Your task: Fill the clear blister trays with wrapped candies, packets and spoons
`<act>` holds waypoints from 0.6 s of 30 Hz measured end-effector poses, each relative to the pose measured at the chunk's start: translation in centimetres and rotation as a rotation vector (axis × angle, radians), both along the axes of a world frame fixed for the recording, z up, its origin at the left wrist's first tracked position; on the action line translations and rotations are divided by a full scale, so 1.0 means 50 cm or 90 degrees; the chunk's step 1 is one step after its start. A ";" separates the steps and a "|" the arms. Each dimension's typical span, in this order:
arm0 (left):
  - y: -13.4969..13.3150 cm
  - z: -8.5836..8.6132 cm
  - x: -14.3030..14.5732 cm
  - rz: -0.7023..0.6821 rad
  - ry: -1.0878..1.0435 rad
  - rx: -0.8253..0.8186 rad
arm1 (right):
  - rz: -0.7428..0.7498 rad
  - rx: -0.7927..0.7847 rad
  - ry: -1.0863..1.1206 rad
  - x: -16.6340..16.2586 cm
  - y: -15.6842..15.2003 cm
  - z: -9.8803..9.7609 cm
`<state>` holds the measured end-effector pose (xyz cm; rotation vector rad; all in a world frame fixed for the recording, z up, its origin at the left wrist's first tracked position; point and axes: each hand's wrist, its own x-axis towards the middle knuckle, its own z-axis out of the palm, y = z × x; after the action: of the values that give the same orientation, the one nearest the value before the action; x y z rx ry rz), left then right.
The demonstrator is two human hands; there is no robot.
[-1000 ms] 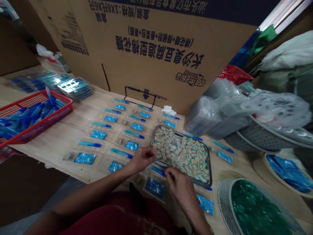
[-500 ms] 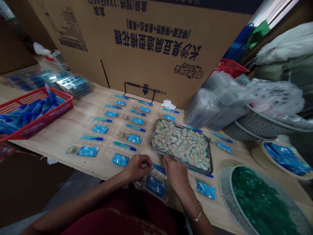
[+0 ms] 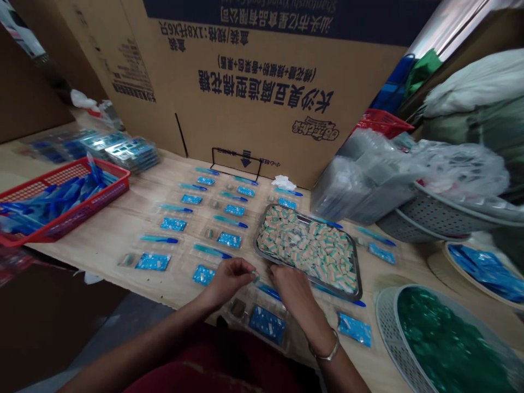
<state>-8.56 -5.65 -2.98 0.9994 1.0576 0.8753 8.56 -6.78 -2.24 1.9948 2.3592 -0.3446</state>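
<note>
My left hand [image 3: 232, 279] pinches a small striped piece [image 3: 254, 275], greenish at the fingertips. Beside it, my right hand [image 3: 292, 286] is closed at the near edge of a metal tray [image 3: 268, 255]; its fingertips are turned down, and I cannot make out what they hold. Small pink, white and green striped pieces [image 3: 311, 245] fill the tray. Below my hands lies a clear plastic blister tray [image 3: 238, 308] with a blue dotted packet [image 3: 268, 323] in it. A blue pen [image 3: 268, 291] lies across its top, partly behind my right hand.
Rows of blister trays with pens and blue packets [image 3: 153, 262] cover the tabletop. A red basket of pens [image 3: 125, 183] stands left, a large carton [image 3: 262, 103] behind. To the right are stacked clear trays [image 3: 344, 188], a basket of green packets [image 3: 446, 338] and a bowl of blue packets [image 3: 483, 267].
The view has tilted slightly up, so the table sits a little lower. My hands keep nearly the same place; the piece in my left fingertips shows more clearly.
</note>
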 end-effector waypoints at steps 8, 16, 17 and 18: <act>0.012 0.010 -0.003 0.068 -0.056 -0.043 | 0.001 0.024 0.040 -0.006 0.012 0.018; 0.015 0.017 0.020 0.182 -0.108 -0.004 | -0.085 0.111 0.473 -0.034 -0.015 0.049; 0.015 0.019 0.019 0.187 -0.122 -0.009 | -0.078 0.111 0.502 -0.038 -0.011 0.048; 0.015 0.020 0.018 0.190 -0.135 -0.015 | -0.070 0.108 0.534 -0.040 -0.005 0.046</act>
<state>-7.66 -4.89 -1.96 0.7206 1.0466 1.1821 6.56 -7.04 0.04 2.3923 2.7672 -1.2377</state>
